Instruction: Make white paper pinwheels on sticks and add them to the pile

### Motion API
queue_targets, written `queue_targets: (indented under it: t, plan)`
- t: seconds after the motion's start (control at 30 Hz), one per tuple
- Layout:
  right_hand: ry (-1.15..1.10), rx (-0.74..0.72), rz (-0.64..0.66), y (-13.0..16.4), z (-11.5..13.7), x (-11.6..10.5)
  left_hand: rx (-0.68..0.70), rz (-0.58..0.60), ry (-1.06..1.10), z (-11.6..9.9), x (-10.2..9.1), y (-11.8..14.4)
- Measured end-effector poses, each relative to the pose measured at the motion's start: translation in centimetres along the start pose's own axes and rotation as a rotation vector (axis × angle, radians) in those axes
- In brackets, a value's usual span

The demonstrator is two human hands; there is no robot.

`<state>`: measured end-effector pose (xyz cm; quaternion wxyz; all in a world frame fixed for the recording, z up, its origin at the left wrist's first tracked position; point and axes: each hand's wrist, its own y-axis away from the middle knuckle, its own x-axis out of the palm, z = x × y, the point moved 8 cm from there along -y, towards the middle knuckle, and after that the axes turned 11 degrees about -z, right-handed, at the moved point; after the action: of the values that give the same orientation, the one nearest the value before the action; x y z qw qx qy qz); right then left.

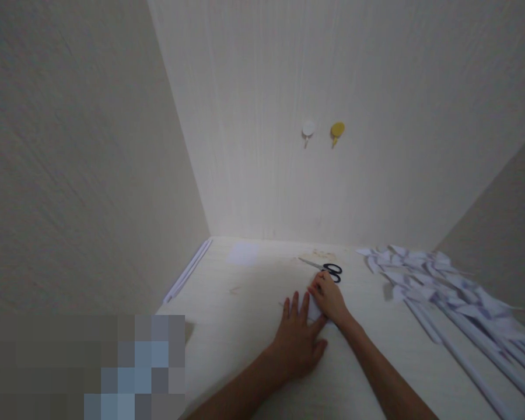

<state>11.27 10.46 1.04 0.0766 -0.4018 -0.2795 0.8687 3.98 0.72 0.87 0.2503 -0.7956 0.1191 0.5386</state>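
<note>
While my left hand (pixel 298 341) is lying open on the white paper piece (pixel 315 311), fingers spread, my right hand (pixel 330 298) is bending over its far edge with fingertips bunched. The flat palm is probably bracing the paper against the surface (pixel 227 321), so it isn't sliding under the right fingers. Whether those fingers are actually pinching the edge or only pressing on it, I can't tell; my own knuckles are covering the spot.

The paper is sitting just on the near side of the scissors (pixel 326 269). They are lying right past my right fingertips, handles to the right, blades pointing left and away, likely being left there for easy reach. Left of the scissors, a flat white sheet (pixel 244 253) is resting toward the back; farther left, slim white rolls (pixel 188 271) are lining the side wall, probably parked out of the way. Well right of the scissors, long paper sticks (pixel 468 361) with ruffled strips (pixel 424 274) are lying bunched, strips facing away from me, maybe so they aren't getting crushed.
</note>
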Motion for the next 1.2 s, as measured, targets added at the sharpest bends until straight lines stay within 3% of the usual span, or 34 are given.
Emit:
queue_targets:
  t: [0.47, 0.67, 0.8, 0.87, 1.0, 1.2]
  plan:
    - [-0.025, 0.035, -0.085, -0.2, -0.8, -0.2, -0.054, 0.114, -0.116, 0.3, 0.6, 0.1]
    - [-0.068, 0.067, -0.158, -0.4, -1.0, -1.5, -0.072, 0.023, -0.145, 1.7, -0.5, -0.6]
    - [-0.115, 0.029, -0.21, 0.1, 0.3, -2.8, -0.113, -0.027, -0.17, 3.2, -0.7, -1.0]
    - [-0.126, -0.074, -0.183, 0.6, 1.8, -2.9, -0.123, -0.069, -0.199, 3.7, -0.7, -1.2]
    - [-0.021, -0.274, 0.009, 2.1, 4.4, -1.4, -0.139, -0.154, -0.245, 4.4, -0.7, -1.6]
    - [0.183, -0.3, 0.17, 2.7, 5.7, 0.0, -0.186, -0.14, -0.328, 5.5, -0.5, -2.0]
